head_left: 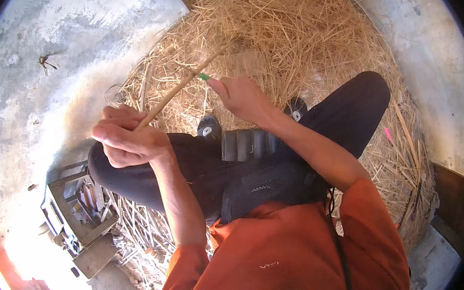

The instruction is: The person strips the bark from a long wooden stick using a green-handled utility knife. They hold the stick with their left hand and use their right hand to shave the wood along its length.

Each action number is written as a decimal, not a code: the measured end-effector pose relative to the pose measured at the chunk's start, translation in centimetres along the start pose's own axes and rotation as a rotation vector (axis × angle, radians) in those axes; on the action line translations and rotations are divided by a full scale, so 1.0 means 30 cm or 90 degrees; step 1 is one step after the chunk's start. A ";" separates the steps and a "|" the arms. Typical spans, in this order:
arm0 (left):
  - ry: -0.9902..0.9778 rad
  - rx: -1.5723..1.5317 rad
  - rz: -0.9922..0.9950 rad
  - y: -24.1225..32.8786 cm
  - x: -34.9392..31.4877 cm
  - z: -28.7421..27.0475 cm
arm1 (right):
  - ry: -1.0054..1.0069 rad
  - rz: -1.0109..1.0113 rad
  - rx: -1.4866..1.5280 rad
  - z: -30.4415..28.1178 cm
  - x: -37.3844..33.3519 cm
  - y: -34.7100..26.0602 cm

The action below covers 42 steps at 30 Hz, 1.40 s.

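Note:
My left hand, left of centre, is closed around the near end of a long, thin, pale brown stick. The stick slants up and away to the right, and its far end lies over the straw. My right hand is closed just right of the stick's middle. A small bright green piece sticks out from its fingertips and meets the stick's side. The rest of what those fingers hold is hidden, so its kind does not show. Below both hands are my crossed legs in dark trousers.
Loose straw covers the ground ahead and to both sides. A wooden box of small items stands by my left knee. A dark ribbed pad lies before my lap. A pink piece lies at right; pale walls curve around.

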<state>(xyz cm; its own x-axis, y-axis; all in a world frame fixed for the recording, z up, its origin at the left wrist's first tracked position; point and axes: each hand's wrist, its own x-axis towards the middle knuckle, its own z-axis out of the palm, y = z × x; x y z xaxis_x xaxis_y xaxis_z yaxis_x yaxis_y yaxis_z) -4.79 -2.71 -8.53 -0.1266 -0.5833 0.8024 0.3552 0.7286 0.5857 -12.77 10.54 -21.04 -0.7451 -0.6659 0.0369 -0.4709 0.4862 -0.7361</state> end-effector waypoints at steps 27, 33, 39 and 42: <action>-0.039 -0.077 0.025 -0.008 -0.004 -0.015 | -0.070 0.094 0.242 -0.141 -0.160 -0.216; -0.037 -0.086 0.023 -0.011 -0.008 -0.015 | -0.077 0.015 0.282 -0.175 -0.147 -0.307; -0.052 -0.040 0.023 -0.002 -0.007 -0.008 | -0.051 0.112 0.203 -0.083 -0.087 -0.122; -0.015 -0.025 -0.012 -0.015 -0.008 -0.021 | -0.020 0.150 0.133 -0.082 -0.056 -0.073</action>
<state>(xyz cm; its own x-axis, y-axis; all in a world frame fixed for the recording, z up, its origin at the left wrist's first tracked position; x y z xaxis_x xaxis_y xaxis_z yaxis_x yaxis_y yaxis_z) -4.34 -3.12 -9.04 -0.1547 -0.5878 0.7941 0.3890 0.7026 0.5958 -11.64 11.99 -17.83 -0.8054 -0.5680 -0.1695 -0.1783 0.5048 -0.8446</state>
